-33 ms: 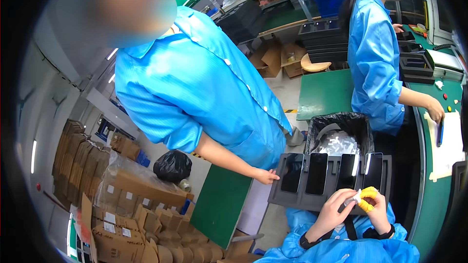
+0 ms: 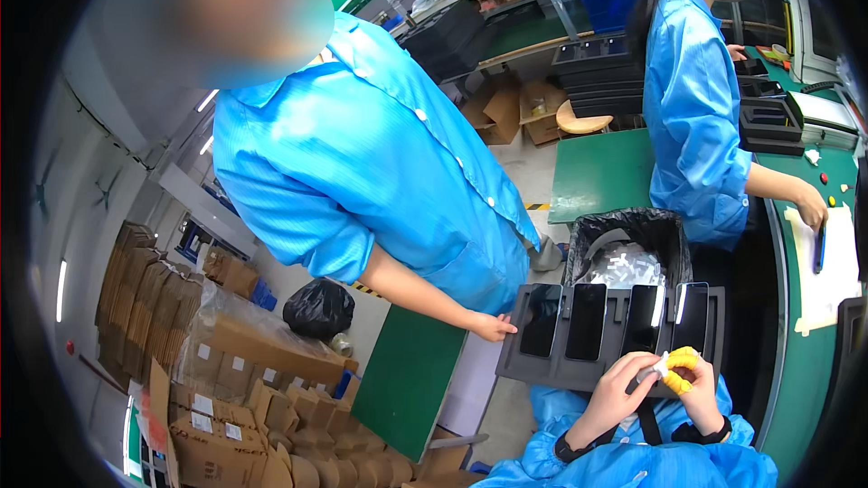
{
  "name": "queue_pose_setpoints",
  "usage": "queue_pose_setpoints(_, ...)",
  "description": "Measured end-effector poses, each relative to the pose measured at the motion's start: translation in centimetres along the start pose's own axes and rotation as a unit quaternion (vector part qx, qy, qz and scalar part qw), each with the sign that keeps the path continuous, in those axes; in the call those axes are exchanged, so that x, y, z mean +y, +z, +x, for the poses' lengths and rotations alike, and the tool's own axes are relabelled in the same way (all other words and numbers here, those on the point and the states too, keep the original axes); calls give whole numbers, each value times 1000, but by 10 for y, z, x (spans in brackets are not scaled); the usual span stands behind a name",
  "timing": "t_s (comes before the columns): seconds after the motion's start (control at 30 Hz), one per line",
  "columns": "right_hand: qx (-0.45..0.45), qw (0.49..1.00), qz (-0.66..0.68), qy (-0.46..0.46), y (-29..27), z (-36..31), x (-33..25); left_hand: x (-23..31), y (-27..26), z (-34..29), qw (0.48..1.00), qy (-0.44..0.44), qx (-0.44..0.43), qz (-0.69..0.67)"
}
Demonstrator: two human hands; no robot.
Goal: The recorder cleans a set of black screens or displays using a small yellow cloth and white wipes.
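Note:
My left hand (image 2: 619, 393) is closed, its thumb and fingers pinching a small white piece (image 2: 662, 367), perhaps a scrap of cloth. My right hand (image 2: 701, 398) curls in from the other side, with ridged yellow finger cots (image 2: 680, 358) on its fingers. Its covered fingertips meet the same white piece. Just beyond my hands, a dark tray (image 2: 562, 367) holds several phones, including a dark-screened phone (image 2: 587, 321) and another one (image 2: 644, 316) with a bright reflection. A co-worker's hand (image 2: 494, 326) grips the tray's left edge.
Behind the tray stands a black-lined bin (image 2: 671, 224) with white scraps. At right, another co-worker's hand (image 2: 814, 208) holds a blue phone (image 2: 819, 251) over a green bench (image 2: 782, 208). A green table (image 2: 407, 380) is left of the tray; cardboard boxes (image 2: 217, 434) are piled at lower left.
The co-worker's hand at the right has shifted very slightly with the blue phone. My hands and the tray look practically unchanged.

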State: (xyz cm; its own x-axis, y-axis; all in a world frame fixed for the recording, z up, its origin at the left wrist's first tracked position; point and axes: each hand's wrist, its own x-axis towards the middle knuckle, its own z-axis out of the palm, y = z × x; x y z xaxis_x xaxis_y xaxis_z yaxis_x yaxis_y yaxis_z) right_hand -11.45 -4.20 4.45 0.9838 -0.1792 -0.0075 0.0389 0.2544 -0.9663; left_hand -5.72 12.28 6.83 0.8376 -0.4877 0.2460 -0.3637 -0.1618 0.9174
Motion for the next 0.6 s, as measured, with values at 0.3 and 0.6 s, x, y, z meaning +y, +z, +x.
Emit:
queue_pose_setpoints(0.3, 0, 1000, 31, -2, 7, -21, -11, 17, -3, -11, 999, 35, -4, 13)
queue_pose_setpoints(0.6, 17, 995, -86, -38, 6, -27, 2, 14, -1, -20, 992, 94, 35, 76)
